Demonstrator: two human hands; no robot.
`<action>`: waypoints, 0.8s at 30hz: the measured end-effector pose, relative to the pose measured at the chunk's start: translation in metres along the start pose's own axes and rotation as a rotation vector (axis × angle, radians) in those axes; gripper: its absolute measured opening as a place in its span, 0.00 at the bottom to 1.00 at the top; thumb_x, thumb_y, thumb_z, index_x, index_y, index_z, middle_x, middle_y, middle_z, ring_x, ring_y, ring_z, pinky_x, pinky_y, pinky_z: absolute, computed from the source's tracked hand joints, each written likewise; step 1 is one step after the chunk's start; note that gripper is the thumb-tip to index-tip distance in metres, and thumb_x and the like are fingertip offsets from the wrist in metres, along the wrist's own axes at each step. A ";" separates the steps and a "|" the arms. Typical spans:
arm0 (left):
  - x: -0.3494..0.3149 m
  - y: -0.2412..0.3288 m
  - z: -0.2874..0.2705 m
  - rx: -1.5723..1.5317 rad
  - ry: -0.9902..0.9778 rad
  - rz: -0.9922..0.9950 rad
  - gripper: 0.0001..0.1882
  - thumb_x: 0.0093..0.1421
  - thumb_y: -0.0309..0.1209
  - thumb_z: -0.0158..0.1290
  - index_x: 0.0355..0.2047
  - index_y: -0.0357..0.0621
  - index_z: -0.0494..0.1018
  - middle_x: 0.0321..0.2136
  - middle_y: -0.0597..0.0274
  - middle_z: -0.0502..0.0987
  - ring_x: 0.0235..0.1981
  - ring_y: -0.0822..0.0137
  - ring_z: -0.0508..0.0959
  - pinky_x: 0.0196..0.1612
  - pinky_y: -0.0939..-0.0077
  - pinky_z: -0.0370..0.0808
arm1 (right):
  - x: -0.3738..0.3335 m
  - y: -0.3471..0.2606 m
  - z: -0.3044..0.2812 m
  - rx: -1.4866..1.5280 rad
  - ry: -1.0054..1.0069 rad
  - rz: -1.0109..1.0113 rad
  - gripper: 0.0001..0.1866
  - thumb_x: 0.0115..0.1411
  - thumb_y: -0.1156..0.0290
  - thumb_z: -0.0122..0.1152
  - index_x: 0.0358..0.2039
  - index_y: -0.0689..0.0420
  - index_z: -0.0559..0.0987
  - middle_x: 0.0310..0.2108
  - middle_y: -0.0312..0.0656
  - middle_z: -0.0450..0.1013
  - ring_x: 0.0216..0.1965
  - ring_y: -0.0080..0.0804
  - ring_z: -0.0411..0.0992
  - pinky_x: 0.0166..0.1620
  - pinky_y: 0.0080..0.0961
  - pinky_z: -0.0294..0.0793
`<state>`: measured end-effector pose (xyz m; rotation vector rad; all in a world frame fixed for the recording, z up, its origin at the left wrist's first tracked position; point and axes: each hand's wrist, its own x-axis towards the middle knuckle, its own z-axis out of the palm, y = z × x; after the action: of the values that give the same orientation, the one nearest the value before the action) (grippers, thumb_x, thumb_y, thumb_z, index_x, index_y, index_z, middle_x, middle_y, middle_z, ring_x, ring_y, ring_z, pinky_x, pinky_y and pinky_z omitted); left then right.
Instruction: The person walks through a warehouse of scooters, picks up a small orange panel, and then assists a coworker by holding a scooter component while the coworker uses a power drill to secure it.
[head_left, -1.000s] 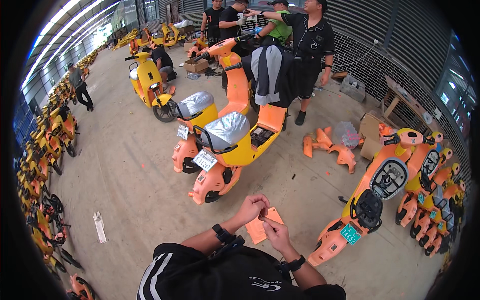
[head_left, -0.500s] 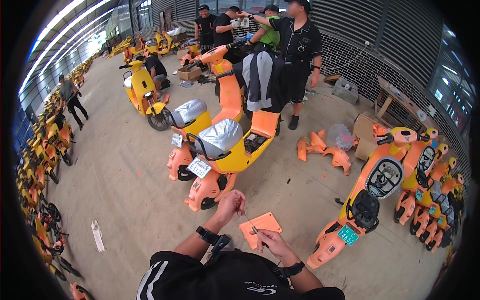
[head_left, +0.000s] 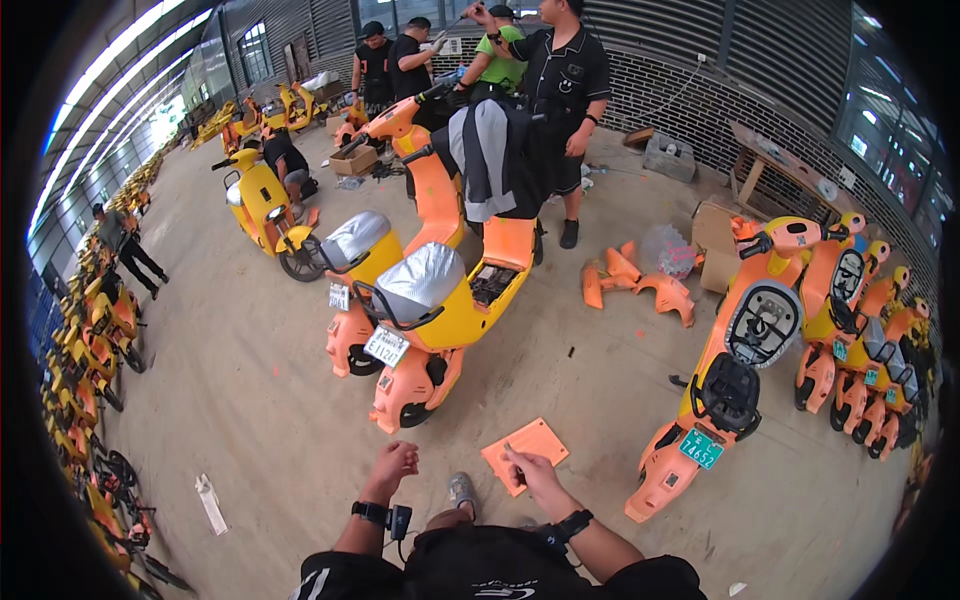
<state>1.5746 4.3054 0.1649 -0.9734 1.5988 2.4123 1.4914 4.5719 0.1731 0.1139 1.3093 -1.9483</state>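
A careful pinch above the orange panel [head_left: 527, 437]

In the head view, the orange panel lies flat on the floor [head_left: 290, 440], just ahead of the person's feet. The right hand [head_left: 538, 474] hangs over the panel's near right part, thumb and fingers pinching a small object [head_left: 508, 449], too small for me to make out. The left hand [head_left: 396, 461] is off to the panel's left, fingers curled inward; I cannot tell whether they hold anything. A grey shoe [head_left: 462, 490] stands just left of the panel. Beyond the panel and to its left is a yellow and orange scooter [head_left: 450, 325]; right of it stands another scooter [head_left: 720, 392] with a green plate.

To do this well, I'd keep the pinch firm and up at the fingertips, so the small object can't slip and mark the panel. The left hand would serve best brought in close as a steadying partner, elbows tucked. I'd also keep the shoe clear of the panel's edge, and mind the black device [head_left: 399, 522] at the left wrist, whose cable might snag.
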 end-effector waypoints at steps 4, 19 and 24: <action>-0.007 0.006 0.028 0.159 -0.189 -0.074 0.12 0.54 0.32 0.43 0.31 0.35 0.68 0.18 0.64 0.69 0.19 0.73 0.70 0.24 0.81 0.70 | 0.012 0.038 -0.005 -0.197 0.076 0.000 0.13 0.52 0.63 0.53 0.29 0.61 0.74 0.14 0.29 0.63 0.15 0.14 0.60 0.18 0.11 0.59; 0.092 0.045 -0.005 0.019 -0.333 0.037 0.12 0.54 0.33 0.46 0.23 0.35 0.69 0.17 0.63 0.70 0.17 0.75 0.69 0.23 0.84 0.67 | 0.098 0.031 0.084 -0.467 0.016 0.015 0.15 0.53 0.61 0.50 0.26 0.61 0.75 0.17 0.32 0.66 0.18 0.15 0.62 0.22 0.12 0.62; 0.109 0.064 -0.045 -0.105 -0.355 0.005 0.12 0.55 0.34 0.45 0.25 0.35 0.68 0.18 0.63 0.69 0.18 0.73 0.69 0.24 0.83 0.68 | 0.133 0.042 0.108 -0.407 -0.106 -0.010 0.12 0.55 0.66 0.48 0.27 0.63 0.74 0.18 0.32 0.65 0.18 0.15 0.61 0.21 0.10 0.61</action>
<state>1.4826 4.2098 0.1444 -0.5117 1.3646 2.5152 1.4611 4.4034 0.1301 -0.1942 1.6049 -1.6333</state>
